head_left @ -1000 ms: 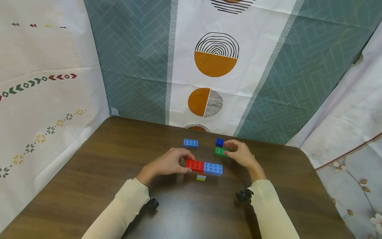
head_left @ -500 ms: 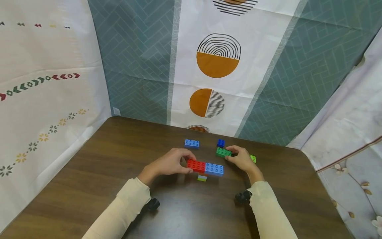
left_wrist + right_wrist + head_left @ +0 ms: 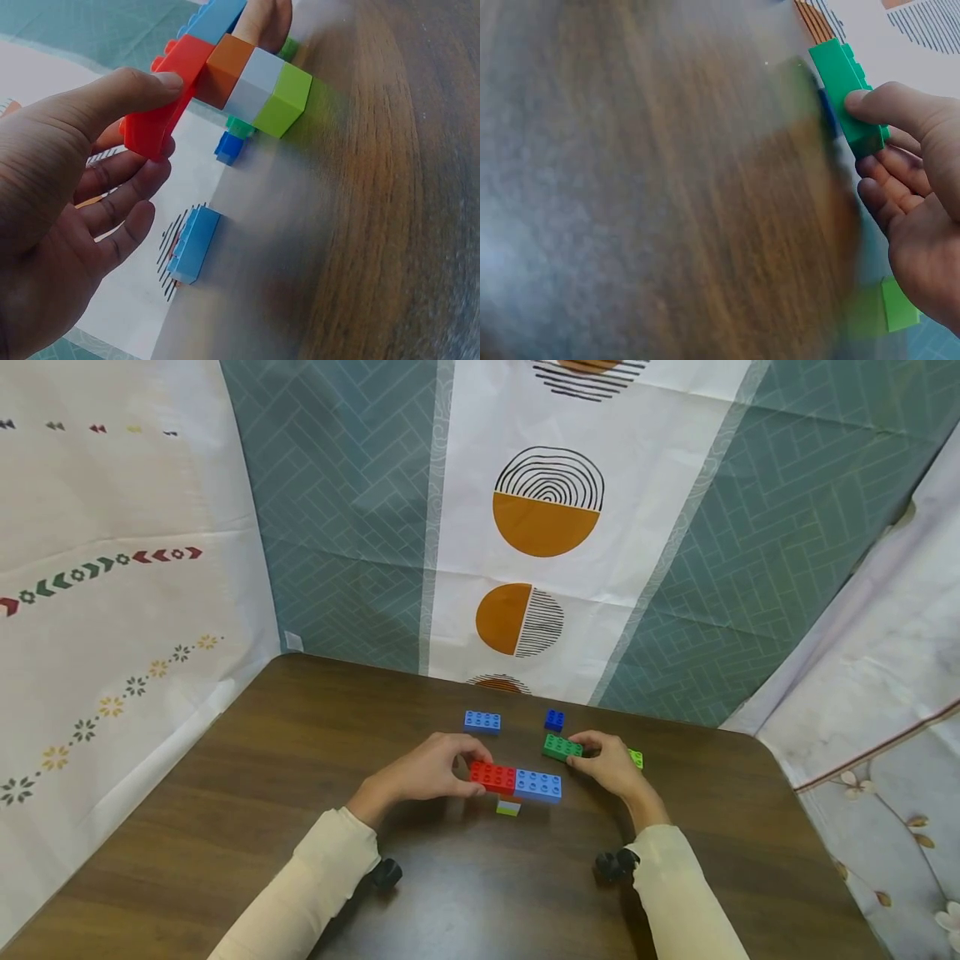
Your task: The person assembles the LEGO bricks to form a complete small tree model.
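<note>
My left hand (image 3: 435, 767) grips the left end of a red toy brick (image 3: 492, 776), thumb in front and fingers behind. A light blue brick (image 3: 537, 785) sits flush beside the red one. Under this pair, the left wrist view shows an orange block (image 3: 224, 71), a white block (image 3: 255, 82) and a lime block (image 3: 283, 100) stacked down to the table. My right hand (image 3: 609, 767) pinches a green brick (image 3: 562, 747) by its right end, the thumb (image 3: 866, 103) lying across its side. The green brick is to the right of and behind the stack.
Behind the stack, another light blue brick (image 3: 482, 721) lies on the wooden table (image 3: 360, 702). A small dark blue brick (image 3: 554, 720) is just beyond the green one. A lime brick (image 3: 636, 758) lies right of my right hand. Patterned cloths hang behind and at both sides.
My right hand has closed its thumb and fingers on the green brick and drawn it slightly towards me. My left hand has kept its grip on the red brick.
</note>
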Motion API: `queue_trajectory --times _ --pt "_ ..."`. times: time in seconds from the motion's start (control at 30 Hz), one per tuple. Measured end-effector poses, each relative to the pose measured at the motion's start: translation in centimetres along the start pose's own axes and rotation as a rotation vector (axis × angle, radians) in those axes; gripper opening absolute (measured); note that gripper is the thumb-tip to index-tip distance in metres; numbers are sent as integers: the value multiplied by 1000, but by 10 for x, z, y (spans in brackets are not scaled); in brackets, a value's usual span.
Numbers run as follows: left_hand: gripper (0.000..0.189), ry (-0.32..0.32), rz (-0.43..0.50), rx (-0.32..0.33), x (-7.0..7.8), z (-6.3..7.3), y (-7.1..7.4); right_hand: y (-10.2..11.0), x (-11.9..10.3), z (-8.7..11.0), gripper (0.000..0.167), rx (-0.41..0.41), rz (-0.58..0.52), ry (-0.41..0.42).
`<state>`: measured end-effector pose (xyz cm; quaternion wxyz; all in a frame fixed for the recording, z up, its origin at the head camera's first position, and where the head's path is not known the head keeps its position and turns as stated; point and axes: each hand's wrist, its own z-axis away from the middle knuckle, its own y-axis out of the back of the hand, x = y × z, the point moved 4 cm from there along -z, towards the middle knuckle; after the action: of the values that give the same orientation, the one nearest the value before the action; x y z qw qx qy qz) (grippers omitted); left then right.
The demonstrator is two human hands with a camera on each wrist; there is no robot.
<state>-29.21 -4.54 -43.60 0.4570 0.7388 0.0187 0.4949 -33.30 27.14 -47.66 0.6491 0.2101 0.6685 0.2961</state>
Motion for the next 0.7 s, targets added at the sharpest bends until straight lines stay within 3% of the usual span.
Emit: queue_trajectory --times 0.33,0.5,0.7 --pt "34 -7 6 4 -2 0 -2 10 -22 14 41 18 -25 53" --pt "34 -4 12 -3 0 -1 -2 15 -43 33 41 18 -31 81" --pt "34 4 9 5 -1 0 -1 14 -75 49 38 10 -30 179"
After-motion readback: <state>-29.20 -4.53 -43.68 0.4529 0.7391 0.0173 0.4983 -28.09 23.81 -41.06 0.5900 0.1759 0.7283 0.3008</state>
